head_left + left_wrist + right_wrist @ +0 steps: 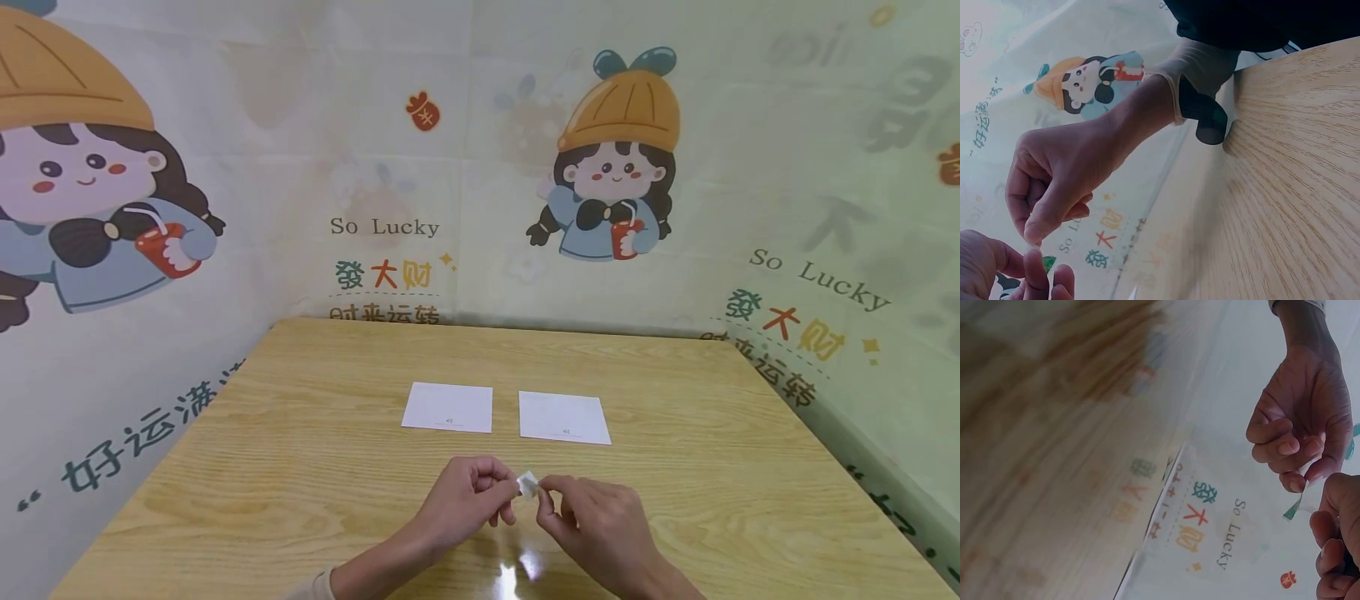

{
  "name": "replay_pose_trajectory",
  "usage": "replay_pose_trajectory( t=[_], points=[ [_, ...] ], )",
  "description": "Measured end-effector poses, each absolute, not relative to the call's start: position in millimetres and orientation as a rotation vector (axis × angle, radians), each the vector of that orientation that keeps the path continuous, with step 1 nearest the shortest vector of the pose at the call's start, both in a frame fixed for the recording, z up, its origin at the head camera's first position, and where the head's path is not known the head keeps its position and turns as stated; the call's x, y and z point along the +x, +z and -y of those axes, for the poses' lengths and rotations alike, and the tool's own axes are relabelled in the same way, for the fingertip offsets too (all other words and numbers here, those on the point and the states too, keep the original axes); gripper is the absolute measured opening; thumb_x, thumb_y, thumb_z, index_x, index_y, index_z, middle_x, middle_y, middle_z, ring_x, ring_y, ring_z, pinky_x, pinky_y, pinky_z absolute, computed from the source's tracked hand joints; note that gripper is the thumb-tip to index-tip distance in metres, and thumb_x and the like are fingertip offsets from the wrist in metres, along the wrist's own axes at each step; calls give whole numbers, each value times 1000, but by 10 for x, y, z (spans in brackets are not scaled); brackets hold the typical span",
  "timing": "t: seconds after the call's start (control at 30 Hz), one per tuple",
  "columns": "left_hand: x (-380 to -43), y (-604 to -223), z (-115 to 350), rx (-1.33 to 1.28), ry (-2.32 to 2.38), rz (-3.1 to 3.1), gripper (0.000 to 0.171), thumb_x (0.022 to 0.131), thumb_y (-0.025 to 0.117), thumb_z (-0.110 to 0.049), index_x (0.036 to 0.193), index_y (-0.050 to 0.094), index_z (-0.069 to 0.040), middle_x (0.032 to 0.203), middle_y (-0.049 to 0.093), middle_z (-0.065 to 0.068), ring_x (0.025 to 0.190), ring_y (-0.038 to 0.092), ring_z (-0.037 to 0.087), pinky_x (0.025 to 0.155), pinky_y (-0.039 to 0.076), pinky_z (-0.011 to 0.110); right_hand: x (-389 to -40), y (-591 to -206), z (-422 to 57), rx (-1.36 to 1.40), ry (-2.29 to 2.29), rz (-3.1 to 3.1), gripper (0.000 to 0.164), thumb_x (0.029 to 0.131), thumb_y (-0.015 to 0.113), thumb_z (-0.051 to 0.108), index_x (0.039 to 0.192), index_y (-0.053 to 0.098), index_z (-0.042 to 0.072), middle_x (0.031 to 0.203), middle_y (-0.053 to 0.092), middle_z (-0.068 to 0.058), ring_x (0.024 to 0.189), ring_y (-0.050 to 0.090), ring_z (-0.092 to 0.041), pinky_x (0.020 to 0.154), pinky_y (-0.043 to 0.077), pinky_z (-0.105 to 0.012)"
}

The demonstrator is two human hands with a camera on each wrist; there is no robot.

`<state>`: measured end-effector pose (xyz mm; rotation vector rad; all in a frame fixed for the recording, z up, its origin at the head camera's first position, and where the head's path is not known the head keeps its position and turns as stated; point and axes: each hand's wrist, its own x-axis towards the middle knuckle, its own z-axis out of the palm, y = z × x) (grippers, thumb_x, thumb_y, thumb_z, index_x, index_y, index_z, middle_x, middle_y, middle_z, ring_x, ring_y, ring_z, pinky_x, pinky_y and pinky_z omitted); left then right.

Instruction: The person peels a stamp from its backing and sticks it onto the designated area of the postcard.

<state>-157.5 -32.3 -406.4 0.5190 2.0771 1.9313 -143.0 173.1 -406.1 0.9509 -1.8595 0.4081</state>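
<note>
Between my two hands is a small, thin white-and-green sticker (pixel 527 484), held up over the near part of the table. My left hand (pixel 471 497) pinches its left edge between thumb and forefinger, the other fingers curled. At the right edge, the thumb and forefinger of my right hand (pixel 596 518) pinch it too. A green corner of the sticker (pixel 1291 511) hangs below the fingertips in the right wrist view. The left wrist view shows its green part (pixel 1049 263) beside the left fingers; the rest is hidden by them.
Two white cards lie flat side by side beyond my hands, a left card (pixel 447 407) and a right card (pixel 564 417), each with a small print near its lower edge. They rest on a wooden table (pixel 315 467). A printed cloth (pixel 480 167) hangs round the table.
</note>
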Motion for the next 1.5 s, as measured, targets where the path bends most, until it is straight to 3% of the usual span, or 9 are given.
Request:
replay_pose_trajectory(
  t=[0.17, 0.93, 1.5],
  points=[
    [-1577, -4073, 330, 517, 1924, -2084, 16, 94, 66, -14, 97, 71, 1, 67, 67, 2, 62, 57, 12, 54, 39, 19, -1433, -4066, -1774, 900, 438, 1895, 35, 103, 48, 25, 82, 71, 10, 52, 48, 16, 45, 33, 9, 44, 24, -2],
    [-1644, -4008, 386, 470, 1999, -2066, 20, 95, 66, -11, 97, 69, 8, 65, 66, 2, 62, 57, 11, 58, 47, 19, -1444, -4095, -1936, 786, 434, 2000, 39, 104, 44, 33, 84, 71, 14, 52, 45, 18, 48, 30, 10, 43, 23, -5],
    [-1644, -4033, 366, 413, 2006, -1883, 21, 95, 64, -13, 98, 69, 7, 66, 66, -1, 66, 64, 12, 63, 50, 22, -1425, -4057, -1816, 960, 405, 1913, 31, 104, 51, 29, 87, 72, 14, 53, 45, 17, 46, 31, 9, 46, 22, -3]
  ],
)
